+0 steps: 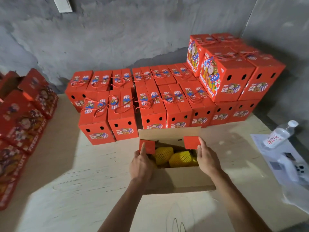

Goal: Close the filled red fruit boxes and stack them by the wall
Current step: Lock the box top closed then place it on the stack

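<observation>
Many closed boxes (150,97) already stand in rows against the wall (117,39), and at the right some are stacked two high, so a large part of the work looks finished. One open box (177,178) is left on the table (66,181), just in front of the rows, with yellow netted fruit (173,156) visible inside. Its long flaps are open and its two small side flaps stand up. The left hand (142,164) holds the left flap (148,146), with one finger laid up along it. The right hand (206,158) pinches the right flap (192,142) between thumb and fingers. I judge the flaps must be folded in next, then the box closed and carried to the wall.
</observation>
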`<state>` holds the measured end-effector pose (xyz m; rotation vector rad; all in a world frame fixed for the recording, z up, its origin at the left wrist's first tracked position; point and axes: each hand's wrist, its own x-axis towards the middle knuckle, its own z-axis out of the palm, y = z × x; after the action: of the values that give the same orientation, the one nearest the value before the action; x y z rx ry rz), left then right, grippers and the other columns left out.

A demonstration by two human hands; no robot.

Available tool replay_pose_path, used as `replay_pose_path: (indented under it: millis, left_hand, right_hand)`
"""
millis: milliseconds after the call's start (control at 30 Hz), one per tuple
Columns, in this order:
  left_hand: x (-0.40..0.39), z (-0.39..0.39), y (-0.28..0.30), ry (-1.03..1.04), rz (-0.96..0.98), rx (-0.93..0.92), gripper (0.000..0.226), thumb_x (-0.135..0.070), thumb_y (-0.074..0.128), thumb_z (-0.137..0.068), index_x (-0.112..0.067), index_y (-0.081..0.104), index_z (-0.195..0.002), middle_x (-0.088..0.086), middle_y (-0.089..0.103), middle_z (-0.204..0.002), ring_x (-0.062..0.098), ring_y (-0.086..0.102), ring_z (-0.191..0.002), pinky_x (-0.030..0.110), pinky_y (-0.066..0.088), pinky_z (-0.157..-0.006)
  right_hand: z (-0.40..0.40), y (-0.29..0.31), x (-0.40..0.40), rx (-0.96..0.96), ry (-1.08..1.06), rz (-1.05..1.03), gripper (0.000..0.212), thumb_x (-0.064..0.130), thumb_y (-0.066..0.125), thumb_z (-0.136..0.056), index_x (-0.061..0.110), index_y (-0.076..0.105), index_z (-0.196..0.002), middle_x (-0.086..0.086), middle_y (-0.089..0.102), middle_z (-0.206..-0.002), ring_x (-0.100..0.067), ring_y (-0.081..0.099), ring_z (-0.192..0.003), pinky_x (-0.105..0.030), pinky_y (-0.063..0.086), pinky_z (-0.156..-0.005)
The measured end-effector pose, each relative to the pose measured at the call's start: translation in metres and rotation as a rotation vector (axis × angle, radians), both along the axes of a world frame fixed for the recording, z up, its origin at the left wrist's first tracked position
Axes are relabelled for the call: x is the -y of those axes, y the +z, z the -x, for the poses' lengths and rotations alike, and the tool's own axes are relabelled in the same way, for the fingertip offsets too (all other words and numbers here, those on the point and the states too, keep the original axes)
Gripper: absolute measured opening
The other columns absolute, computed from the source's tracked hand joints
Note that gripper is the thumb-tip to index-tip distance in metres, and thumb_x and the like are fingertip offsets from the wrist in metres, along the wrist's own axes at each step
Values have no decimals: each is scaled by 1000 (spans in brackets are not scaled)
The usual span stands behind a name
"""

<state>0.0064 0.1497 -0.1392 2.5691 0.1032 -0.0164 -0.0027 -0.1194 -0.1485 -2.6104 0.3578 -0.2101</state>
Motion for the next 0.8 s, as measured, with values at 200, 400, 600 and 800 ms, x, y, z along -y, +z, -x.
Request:
replay_pose_path:
  millis: [200,400,600,800]
  left_hand:
    - [2,-14,8,34,298,167,77,-42,41,-108,-18,-5,-164,12,22,-168,34,36,-147,56,39,-113]
    - [-14,-16,8,-138,238,309,65,-41,79,-88,-31,50,-145,-3,50,-141,18,45,-127,45,53,-97]
    - [-10,-14,-5,-161,135,130,39,-51,78,-85,-28,62,-111,-3,39,-155,25,28,-145,50,49,-106]
    - [-11,-29,12,-9,-54,-1,94,-76,73,-73,-23,33,-141,3,46,-144,32,57,-123,51,52,-99]
  right_hand:
    - [-16,2,3,92,174,-35,97,0,61,-97,22,-6,-164,-9,36,-164,-28,69,-111,-37,63,-71]
    - [-9,5,9,349,207,19,73,11,83,-84,15,51,-149,-5,60,-137,-20,59,-121,-42,60,-94]
    - [-1,7,21,74,284,146,75,72,70,-81,24,62,-139,12,42,-159,-10,59,-126,-32,56,-96]
    - [-11,34,11,-87,13,479,73,86,59,-76,22,68,-110,3,74,-102,-19,69,-92,-32,50,-85]
